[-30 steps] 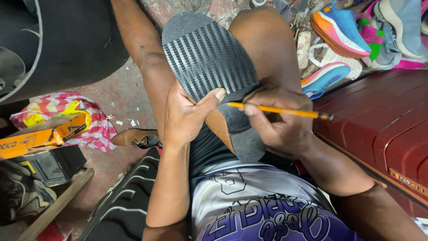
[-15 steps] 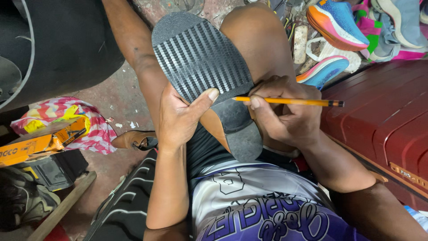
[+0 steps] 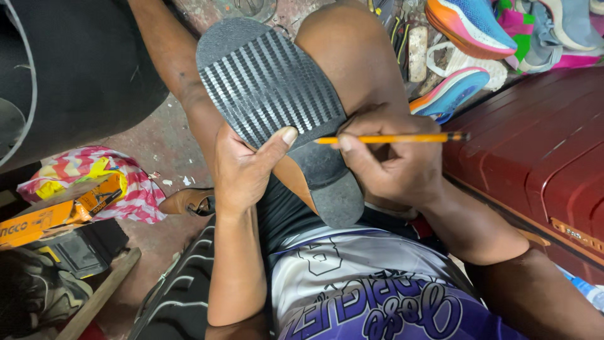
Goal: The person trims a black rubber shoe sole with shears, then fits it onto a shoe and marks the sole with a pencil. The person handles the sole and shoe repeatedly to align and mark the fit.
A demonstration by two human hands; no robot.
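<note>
A shoe lies sole up across my lap, its black ribbed rubber sole (image 3: 267,85) facing me and its brown upper and dark heel (image 3: 333,189) toward my body. My left hand (image 3: 242,170) grips the shoe from the left side, thumb pressed on the edge of the ribbed sole. My right hand (image 3: 390,160) holds an orange pencil (image 3: 390,138) level, its tip touching the sole's edge near my left thumb.
A dark red case (image 3: 541,151) sits on my right. Colourful sports shoes (image 3: 469,28) lie at the top right. A large black tyre (image 3: 75,69) fills the top left. An orange box (image 3: 60,211), a striped cloth (image 3: 135,189) and a brown shoe (image 3: 189,201) lie on the floor to the left.
The view has shifted slightly. The shoe and both hands have stayed together; the pencil has tilted to level and its tip has stayed at the sole's edge.
</note>
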